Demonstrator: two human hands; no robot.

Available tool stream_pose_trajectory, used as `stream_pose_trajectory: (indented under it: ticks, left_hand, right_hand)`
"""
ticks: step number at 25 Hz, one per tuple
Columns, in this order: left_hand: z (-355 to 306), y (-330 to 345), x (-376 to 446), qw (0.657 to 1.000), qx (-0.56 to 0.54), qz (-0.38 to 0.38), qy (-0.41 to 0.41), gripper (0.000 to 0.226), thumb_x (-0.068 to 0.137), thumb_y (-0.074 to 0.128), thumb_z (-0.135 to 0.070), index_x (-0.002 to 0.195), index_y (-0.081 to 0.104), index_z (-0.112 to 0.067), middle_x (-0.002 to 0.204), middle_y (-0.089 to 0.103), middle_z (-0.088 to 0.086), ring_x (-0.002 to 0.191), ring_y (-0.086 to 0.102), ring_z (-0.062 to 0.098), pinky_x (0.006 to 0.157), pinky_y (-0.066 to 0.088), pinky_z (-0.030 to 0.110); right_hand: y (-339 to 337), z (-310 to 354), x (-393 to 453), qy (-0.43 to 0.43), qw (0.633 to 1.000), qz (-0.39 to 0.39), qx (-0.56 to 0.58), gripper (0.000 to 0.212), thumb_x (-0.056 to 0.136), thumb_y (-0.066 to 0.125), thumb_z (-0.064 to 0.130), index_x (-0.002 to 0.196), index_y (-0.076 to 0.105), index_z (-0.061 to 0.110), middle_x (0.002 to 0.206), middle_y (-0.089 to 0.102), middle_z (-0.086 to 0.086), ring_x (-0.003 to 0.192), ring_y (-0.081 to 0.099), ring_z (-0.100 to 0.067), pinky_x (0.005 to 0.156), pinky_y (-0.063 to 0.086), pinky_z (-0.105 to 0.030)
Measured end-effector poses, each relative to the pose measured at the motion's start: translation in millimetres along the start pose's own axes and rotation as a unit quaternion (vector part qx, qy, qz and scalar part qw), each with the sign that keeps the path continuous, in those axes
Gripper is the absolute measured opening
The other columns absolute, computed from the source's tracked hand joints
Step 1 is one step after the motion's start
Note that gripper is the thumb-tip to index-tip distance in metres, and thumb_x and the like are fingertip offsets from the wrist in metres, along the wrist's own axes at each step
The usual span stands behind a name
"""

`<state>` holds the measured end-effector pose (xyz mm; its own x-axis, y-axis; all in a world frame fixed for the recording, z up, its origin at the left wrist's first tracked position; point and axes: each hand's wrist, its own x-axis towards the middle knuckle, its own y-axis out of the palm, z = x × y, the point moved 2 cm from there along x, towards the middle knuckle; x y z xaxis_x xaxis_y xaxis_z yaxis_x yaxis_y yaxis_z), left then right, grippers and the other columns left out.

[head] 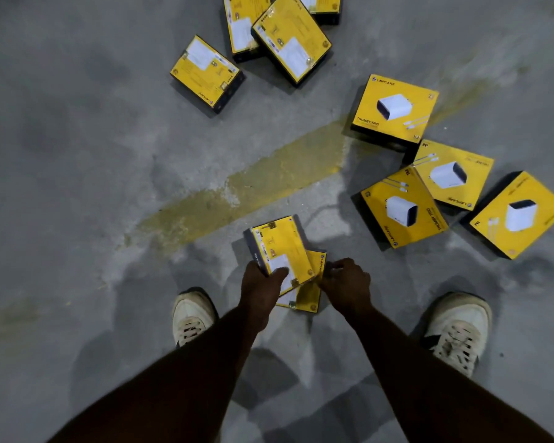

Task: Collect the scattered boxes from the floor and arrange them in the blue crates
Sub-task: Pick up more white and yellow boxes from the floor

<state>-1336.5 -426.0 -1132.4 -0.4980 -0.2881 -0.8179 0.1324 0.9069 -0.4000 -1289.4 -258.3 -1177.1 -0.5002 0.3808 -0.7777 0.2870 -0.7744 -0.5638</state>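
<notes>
Yellow box point(277, 247) gripped by left hand point(259, 284); right hand point(346, 282) pinches lower box point(306, 298).

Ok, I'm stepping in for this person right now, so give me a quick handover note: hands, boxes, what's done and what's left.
Left hand: grips a yellow box, label side up, held above the floor.
Right hand: fingers curled at the edge of a second box lying partly under the first.
Floor: four boxes on the right, charger picture up; four more at the top, label side up.
Done: nothing visibly crated; no blue crates in view.
Left: gather all ten boxes, find the crates and arrange the boxes in them.
</notes>
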Motion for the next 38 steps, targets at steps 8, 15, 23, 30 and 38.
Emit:
stream_pose_trajectory:
  ticks: [8,15,23,30,38]
  left_hand:
    - [5,-51,22,0.993,0.106,-0.053,0.023,0.046,0.077,0.079,-0.019,0.107,0.046,-0.009,0.091,0.060,0.005,0.080,0.061,0.021,0.065,0.050,0.029]
    - [27,-28,22,0.988,0.123,0.070,0.064,0.049,0.069,0.072,-0.013,0.115,0.055,-0.019,0.102,0.065,0.004,0.092,0.066,0.024,0.075,0.057,0.042]
    - [-28,15,-12,0.993,0.020,0.081,0.081,0.047,0.080,0.060,-0.008,0.123,0.062,-0.027,0.110,0.072,-0.002,0.099,0.069,0.018,0.070,0.056,0.024]
    - [-91,87,-86,0.962,-0.173,0.211,0.011,0.045,0.087,0.064,-0.055,0.121,0.068,-0.025,0.110,0.075,0.002,0.098,0.073,0.022,0.072,0.060,0.034]
    - [-114,137,-75,0.999,-0.037,-0.025,0.016,0.072,0.055,0.083,-0.049,0.111,0.054,-0.014,0.108,0.068,0.007,0.096,0.068,0.026,0.084,0.059,0.046]
  right_hand:
    - [44,-12,-13,0.093,0.970,0.127,0.185,0.058,0.059,0.089,0.032,0.105,0.063,0.009,0.102,0.069,-0.006,0.089,0.068,-0.020,0.076,0.059,-0.034]
    - [82,-33,-4,0.119,0.943,0.094,0.298,0.108,0.013,0.086,0.072,0.107,0.067,0.023,0.106,0.069,-0.002,0.092,0.069,-0.018,0.077,0.062,-0.038]
    - [-24,30,-60,-0.057,0.943,-0.073,0.318,0.037,0.089,0.068,0.017,0.122,0.051,0.014,0.108,0.063,-0.001,0.101,0.062,-0.022,0.081,0.049,-0.032]
    - [-97,23,-70,-0.189,0.935,-0.113,0.277,0.064,0.085,0.047,0.035,0.146,0.044,0.016,0.148,0.046,-0.001,0.137,0.042,-0.015,0.110,0.040,-0.041]
    - [-164,-16,-22,-0.104,0.930,-0.235,0.263,0.043,0.083,0.061,0.020,0.125,0.057,0.010,0.124,0.059,-0.008,0.117,0.053,-0.025,0.095,0.041,-0.032]
